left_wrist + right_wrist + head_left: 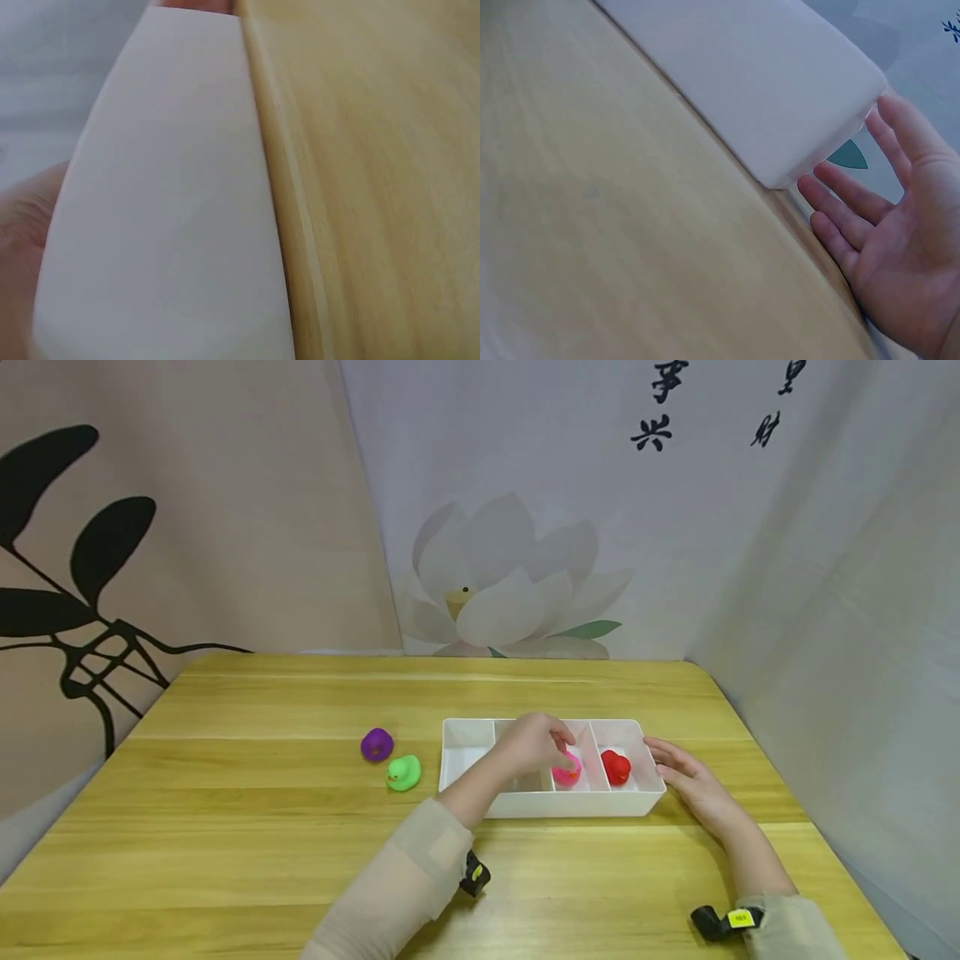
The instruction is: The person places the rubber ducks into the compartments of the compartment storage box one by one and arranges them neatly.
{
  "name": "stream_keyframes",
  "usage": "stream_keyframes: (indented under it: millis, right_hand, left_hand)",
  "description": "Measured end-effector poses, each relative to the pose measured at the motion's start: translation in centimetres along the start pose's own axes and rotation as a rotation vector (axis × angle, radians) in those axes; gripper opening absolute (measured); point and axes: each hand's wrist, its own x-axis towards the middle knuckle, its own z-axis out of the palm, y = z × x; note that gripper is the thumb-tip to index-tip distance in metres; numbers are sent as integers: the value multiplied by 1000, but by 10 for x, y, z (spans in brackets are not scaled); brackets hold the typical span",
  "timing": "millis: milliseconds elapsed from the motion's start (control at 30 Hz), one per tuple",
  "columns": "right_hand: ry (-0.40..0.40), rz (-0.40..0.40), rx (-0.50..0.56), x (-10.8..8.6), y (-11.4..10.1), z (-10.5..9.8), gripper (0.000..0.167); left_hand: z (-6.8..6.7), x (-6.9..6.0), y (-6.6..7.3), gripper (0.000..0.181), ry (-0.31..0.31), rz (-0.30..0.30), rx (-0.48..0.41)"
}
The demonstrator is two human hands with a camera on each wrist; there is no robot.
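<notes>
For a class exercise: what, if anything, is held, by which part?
Left hand: fingers at the top of the pink duck, grip unclear. Right hand: only touches the white tray.

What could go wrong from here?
The left hand, at the pink duck, could bump the divider and shift the tray. The right hand, against the tray's end, might nudge it sideways. On the way back, the left sleeve may brush the green duck.

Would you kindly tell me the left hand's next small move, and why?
I'd probably release the pink toy and raise the left hand: the toy is already in a compartment of the white box, which the right hand seems to steady.
</notes>
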Motion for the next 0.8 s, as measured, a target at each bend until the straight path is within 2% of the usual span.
stream_keyframes:
  millis: [100,233,333,600,800]
  right_hand:
    - [0,5,-12,1,-1,0,46]
    - [6,7,-24,2,-2,1,46]
    - [8,7,-22,2,-3,2,45]
    - [10,13,-7,1,-4,3,45]
    - [11,17,-10,1,-4,3,46]
  left_hand:
    - [-5,-6,1,29,18,26,-81]
    - [-13,-15,5,31,39,75,-144]
    - [-18,-22,8,30,58,106,-163]
    - [-27,-42,7,24,138,143,-185]
    - [-35,-60,3,23,177,133,-230]
